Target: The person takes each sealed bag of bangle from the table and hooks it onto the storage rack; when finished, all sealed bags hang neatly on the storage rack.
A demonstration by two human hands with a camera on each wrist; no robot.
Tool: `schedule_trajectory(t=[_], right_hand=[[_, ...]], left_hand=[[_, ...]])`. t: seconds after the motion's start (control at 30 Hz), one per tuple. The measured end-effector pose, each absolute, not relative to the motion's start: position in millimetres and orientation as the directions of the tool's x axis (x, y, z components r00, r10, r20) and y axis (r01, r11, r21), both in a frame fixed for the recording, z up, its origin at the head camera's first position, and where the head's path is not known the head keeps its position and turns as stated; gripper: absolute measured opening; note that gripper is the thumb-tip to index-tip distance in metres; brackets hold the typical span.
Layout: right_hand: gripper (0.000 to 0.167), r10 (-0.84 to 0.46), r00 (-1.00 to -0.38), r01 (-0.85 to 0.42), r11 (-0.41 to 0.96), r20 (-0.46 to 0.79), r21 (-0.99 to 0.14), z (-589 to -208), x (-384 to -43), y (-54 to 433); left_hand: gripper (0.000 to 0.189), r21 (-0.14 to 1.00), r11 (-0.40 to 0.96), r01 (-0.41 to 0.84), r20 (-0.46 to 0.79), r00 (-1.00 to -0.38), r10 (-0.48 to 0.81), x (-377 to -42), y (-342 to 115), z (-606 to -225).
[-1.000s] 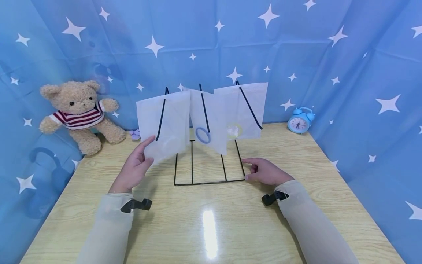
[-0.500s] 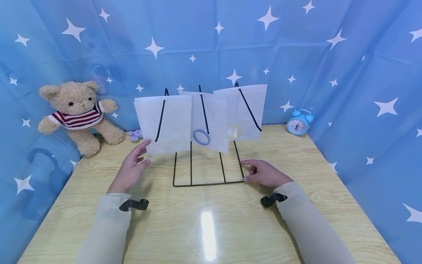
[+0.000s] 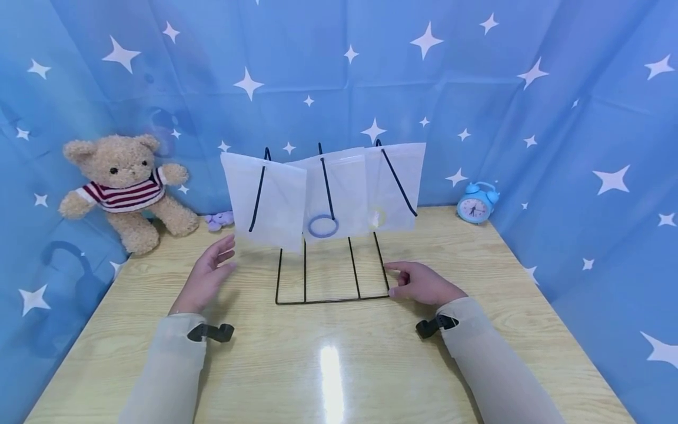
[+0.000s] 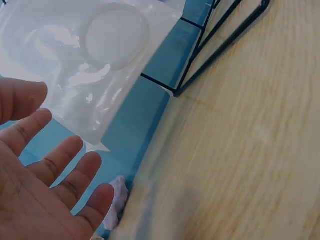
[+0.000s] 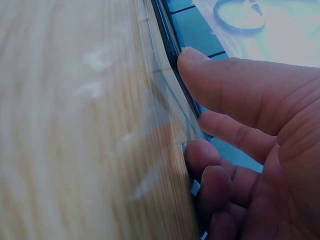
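Three translucent zip bags hang from the prongs of a black wire rack (image 3: 332, 301). In the left bag (image 3: 270, 200) a pale ring (image 4: 116, 36) shows faintly. The middle bag (image 3: 346, 185) holds a blue ring (image 3: 322, 226), and the right bag (image 3: 402, 176) a yellow one (image 3: 378, 217). My left hand (image 3: 205, 274) is just left of the left bag's lower corner, fingers spread and apart from it. With thumb and index finger, my right hand (image 3: 424, 284) holds the front right corner of the rack's base; its other fingers are curled.
A teddy bear (image 3: 124, 188) in a striped shirt sits at the back left, with a small purple toy (image 3: 219, 221) beside it. A blue alarm clock (image 3: 477, 203) stands back right. Starry blue cloth (image 3: 328, 76) hangs behind the wooden table (image 3: 281, 365).
My left hand has drawn away from the left bag, down and left. The left and middle bags have swung and turned on their prongs. My right hand stays on the rack.
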State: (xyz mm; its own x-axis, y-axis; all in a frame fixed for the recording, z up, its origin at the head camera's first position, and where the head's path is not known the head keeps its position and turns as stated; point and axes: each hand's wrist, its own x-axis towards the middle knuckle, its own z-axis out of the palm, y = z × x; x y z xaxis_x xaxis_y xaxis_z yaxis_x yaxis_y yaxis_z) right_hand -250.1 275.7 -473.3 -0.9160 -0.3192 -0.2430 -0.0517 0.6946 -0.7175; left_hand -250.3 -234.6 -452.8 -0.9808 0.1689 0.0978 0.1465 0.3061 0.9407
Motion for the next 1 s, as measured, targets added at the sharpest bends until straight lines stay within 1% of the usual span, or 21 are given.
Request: schedule_trajectory(t=[0.37, 0.53, 0.8, 1.0], right_hand=[[0.067, -0.306, -0.916, -0.031, 0.697, -0.258, -0.716, -471.9, -251.1, 275.9], [0.069, -0.296, -0.922, -0.032, 0.702, -0.251, -0.712, -472.0, -251.2, 278.9], [0.069, -0.306, -0.916, -0.037, 0.710, -0.260, -0.703, -471.8, -250.8, 278.9], [0.068, -0.324, -0.915, -0.056, 0.689, -0.238, -0.723, -470.8, -254.3, 279.6]], left_hand=[[0.065, 0.958, 0.271, 0.092, 0.050, -0.986, 0.158, -254.6, -237.0, -468.0], [0.065, 0.957, 0.273, 0.093, 0.048, -0.985, 0.166, -259.0, -234.4, -468.7], [0.065, 0.952, 0.292, 0.090, 0.046, -0.987, 0.153, -256.6, -235.2, -469.4], [0.065, 0.957, 0.280, 0.080, 0.041, -0.989, 0.143, -258.8, -236.6, -468.3]])
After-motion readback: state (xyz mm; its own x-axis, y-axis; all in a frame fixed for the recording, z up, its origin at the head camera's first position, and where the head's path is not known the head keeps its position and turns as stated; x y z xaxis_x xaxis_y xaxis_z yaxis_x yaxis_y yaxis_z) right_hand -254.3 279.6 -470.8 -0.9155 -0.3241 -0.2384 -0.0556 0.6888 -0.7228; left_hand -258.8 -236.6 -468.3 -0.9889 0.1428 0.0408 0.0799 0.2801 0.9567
